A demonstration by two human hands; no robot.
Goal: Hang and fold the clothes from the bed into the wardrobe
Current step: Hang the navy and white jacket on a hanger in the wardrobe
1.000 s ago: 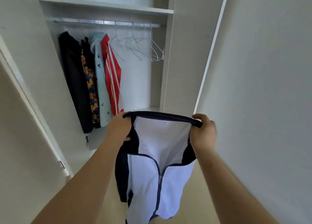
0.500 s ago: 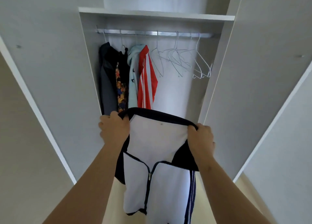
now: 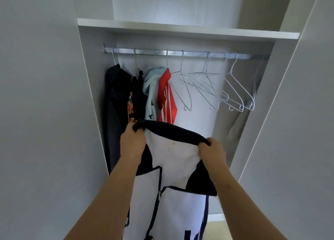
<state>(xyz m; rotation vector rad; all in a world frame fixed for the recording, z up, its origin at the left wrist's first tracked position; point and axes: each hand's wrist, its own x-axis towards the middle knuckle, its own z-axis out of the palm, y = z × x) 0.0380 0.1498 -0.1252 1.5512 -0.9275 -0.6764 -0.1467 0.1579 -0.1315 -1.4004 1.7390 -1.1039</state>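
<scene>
A white jacket (image 3: 171,156) with a navy collar and navy zip hangs in the air in front of the open wardrobe (image 3: 94,88), held up by its collar, its front facing the person and the zip undone at the top. The left hand (image 3: 132,144) grips the collar's left end with fingers curled round the dark fabric; the right hand (image 3: 212,152) clutches the right end in the same way, so the collar stretches in an arc between them. Behind the jacket a metal rail (image 3: 191,53) runs under a white shelf (image 3: 180,29). On the rail's left part hang a dark garment (image 3: 115,104), a patterned one (image 3: 131,111), a pale blue one (image 3: 151,93) and a red one with white stripes (image 3: 166,98). To their right hang several empty wire hangers (image 3: 233,89).
</scene>
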